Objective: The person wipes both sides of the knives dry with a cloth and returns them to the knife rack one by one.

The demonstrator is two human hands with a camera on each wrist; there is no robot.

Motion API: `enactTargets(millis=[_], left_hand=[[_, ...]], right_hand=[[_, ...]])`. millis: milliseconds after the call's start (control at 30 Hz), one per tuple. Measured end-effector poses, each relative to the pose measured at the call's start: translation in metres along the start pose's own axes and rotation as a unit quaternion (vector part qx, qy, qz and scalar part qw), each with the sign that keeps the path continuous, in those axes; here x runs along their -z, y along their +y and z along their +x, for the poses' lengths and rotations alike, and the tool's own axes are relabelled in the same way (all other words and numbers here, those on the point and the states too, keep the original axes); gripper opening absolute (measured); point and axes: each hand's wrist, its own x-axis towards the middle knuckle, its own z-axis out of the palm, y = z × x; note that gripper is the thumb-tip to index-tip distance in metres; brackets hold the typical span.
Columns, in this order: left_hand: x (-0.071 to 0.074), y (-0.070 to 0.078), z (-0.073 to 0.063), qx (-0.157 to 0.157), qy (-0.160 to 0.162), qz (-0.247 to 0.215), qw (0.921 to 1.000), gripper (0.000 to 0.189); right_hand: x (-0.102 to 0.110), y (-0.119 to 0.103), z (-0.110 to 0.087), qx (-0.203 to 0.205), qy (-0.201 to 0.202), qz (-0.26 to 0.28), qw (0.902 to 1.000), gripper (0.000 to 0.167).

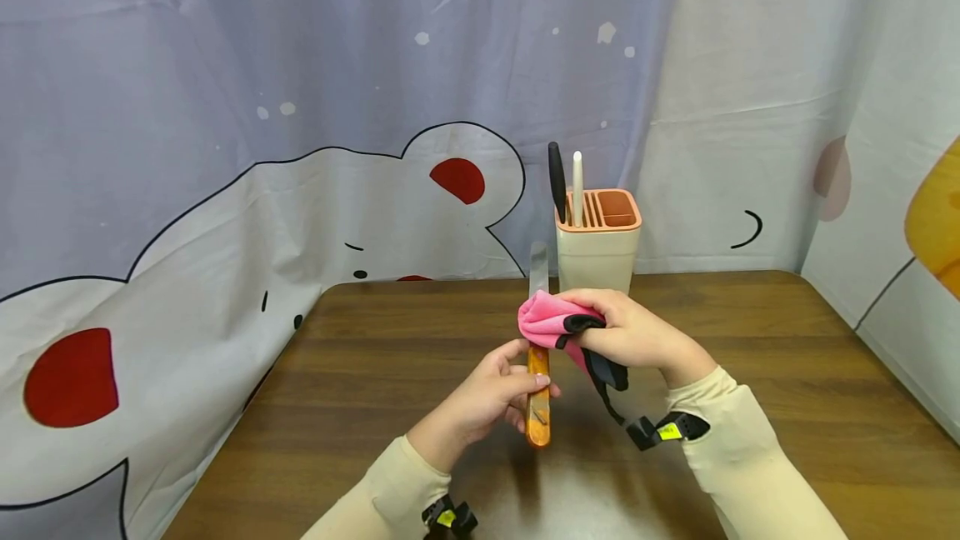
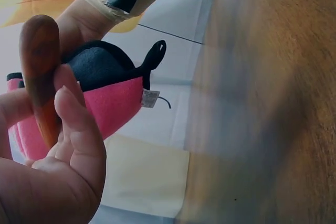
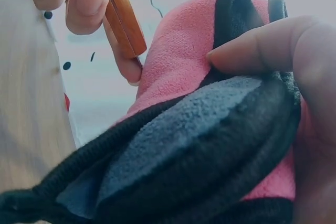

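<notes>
In the head view my left hand [image 1: 498, 386] grips the orange-brown wooden handle of a knife [image 1: 537, 411], thumb across its front. The knife points away from me, and its metal blade shows beyond the cloth. My right hand [image 1: 633, 332] holds a folded pink and grey cleaning cloth [image 1: 551, 319] with black edging, which covers the blade close to the handle. In the right wrist view, the thumb presses on the bunched cloth [image 3: 181, 45], right beside the end of the wooden handle [image 3: 123, 19]. A black hanging loop [image 2: 156, 53] shows on the cloth in the left wrist view.
Behind the hands, a cream knife block [image 1: 596, 261] with an orange slotted top stands near the far edge of the wooden table [image 1: 390, 323]. It holds a black-handled knife [image 1: 556, 177] and a white-handled one [image 1: 577, 186]. A printed curtain [image 1: 360, 65] hangs behind the table.
</notes>
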Motion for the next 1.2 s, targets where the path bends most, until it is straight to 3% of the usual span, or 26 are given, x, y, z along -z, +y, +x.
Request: enactTargets(millis=[167, 400, 633, 833, 1000, 1200], left_hand=[[0.001, 0.003, -0.002, 0.008, -0.023, -0.012, 0.9996, 0.058], [-0.003, 0.005, -0.004, 0.009, -0.03, -0.005, 0.9995, 0.055], [-0.008, 0.004, -0.006, 0.015, -0.046, 0.006, 0.9988, 0.052], [-0.012, 0.003, -0.007, 0.025, -0.054, 0.021, 0.998, 0.055], [-0.015, 0.001, -0.007, 0.03, -0.067, 0.033, 0.9968, 0.054], [-0.017, -0.001, -0.006, 0.034, -0.072, 0.037, 0.9961, 0.058]], right_hand=[[0.0, 0.0, 0.0, -0.002, 0.002, -0.002, 1.0, 0.042], [0.007, 0.004, -0.002, -0.005, 0.011, 0.002, 0.9999, 0.039], [0.02, 0.013, -0.005, -0.025, 0.068, -0.006, 0.9974, 0.035], [0.022, 0.015, -0.004, -0.075, 0.152, -0.041, 0.9846, 0.042], [0.017, 0.02, -0.001, -0.116, 0.193, -0.071, 0.9717, 0.048], [0.006, 0.028, 0.004, -0.093, 0.213, -0.113, 0.9661, 0.056]])
